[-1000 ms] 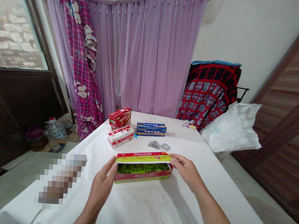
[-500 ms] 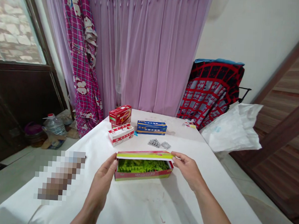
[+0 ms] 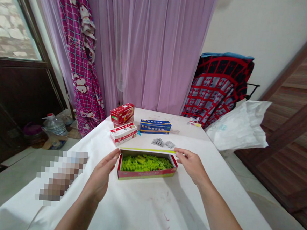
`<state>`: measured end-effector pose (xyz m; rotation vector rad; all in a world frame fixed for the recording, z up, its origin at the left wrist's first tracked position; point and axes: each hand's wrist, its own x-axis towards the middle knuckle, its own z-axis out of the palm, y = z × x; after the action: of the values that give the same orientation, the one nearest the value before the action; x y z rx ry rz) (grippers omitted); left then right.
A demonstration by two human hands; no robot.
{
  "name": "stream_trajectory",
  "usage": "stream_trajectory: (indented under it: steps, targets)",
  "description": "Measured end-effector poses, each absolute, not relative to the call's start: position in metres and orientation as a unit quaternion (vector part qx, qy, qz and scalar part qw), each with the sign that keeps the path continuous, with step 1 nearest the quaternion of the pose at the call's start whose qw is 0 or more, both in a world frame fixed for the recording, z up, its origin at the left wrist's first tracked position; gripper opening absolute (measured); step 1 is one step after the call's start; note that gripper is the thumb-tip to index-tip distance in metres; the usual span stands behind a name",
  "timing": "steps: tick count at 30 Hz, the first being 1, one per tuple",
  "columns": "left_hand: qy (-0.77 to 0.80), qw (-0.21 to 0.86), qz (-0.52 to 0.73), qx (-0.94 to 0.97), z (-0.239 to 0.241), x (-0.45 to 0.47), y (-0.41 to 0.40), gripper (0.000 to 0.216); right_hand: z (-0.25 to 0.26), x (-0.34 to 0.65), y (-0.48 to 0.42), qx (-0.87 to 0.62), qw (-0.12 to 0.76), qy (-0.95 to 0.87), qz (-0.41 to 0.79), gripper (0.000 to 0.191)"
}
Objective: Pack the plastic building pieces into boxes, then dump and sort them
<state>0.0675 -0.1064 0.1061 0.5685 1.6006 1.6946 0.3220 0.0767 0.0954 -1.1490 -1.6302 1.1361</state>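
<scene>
A long red and yellow box (image 3: 146,175) lies on the white table (image 3: 146,212), its lid (image 3: 148,150) swung back so the green pieces (image 3: 146,163) inside show. My left hand (image 3: 102,174) rests against the box's left end, fingers stretched along it. At the right end, my right hand (image 3: 190,164) pinches the corner of the lid between thumb and fingers.
Behind the box lie small grey pieces (image 3: 163,143), a blue box (image 3: 155,126), a red and white box (image 3: 123,133) and a red box (image 3: 122,114). A white bag (image 3: 236,129) and a red checked blanket (image 3: 215,87) stand at the right. Purple curtains hang behind.
The lid has swung from half shut to fully open and back, baring the green pieces. Both hands stayed at the box's ends. The view tilted down slightly.
</scene>
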Motion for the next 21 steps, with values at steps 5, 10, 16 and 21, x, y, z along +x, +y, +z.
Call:
stream_trajectory:
  steps: [5,10,16,21]
  targets:
    - [0.622,0.372,0.636,0.265,0.122,0.068,-0.098,0.067,0.109,0.318,0.081,-0.444,0.406,-0.651,0.464,0.041]
    - [0.676,0.329,0.598,0.279,0.114,0.051,-0.108,0.061,0.1,0.32,0.084,-0.434,0.41,-0.667,0.445,0.042]
    - [0.733,0.229,0.57,0.292,0.099,0.021,-0.117,0.063,0.095,0.321,0.084,-0.426,0.411,-0.669,0.449,0.043]
    - [0.712,0.234,0.565,0.345,0.09,0.026,-0.099,0.073,0.096,0.32,0.085,-0.42,0.401,-0.683,0.443,0.042]
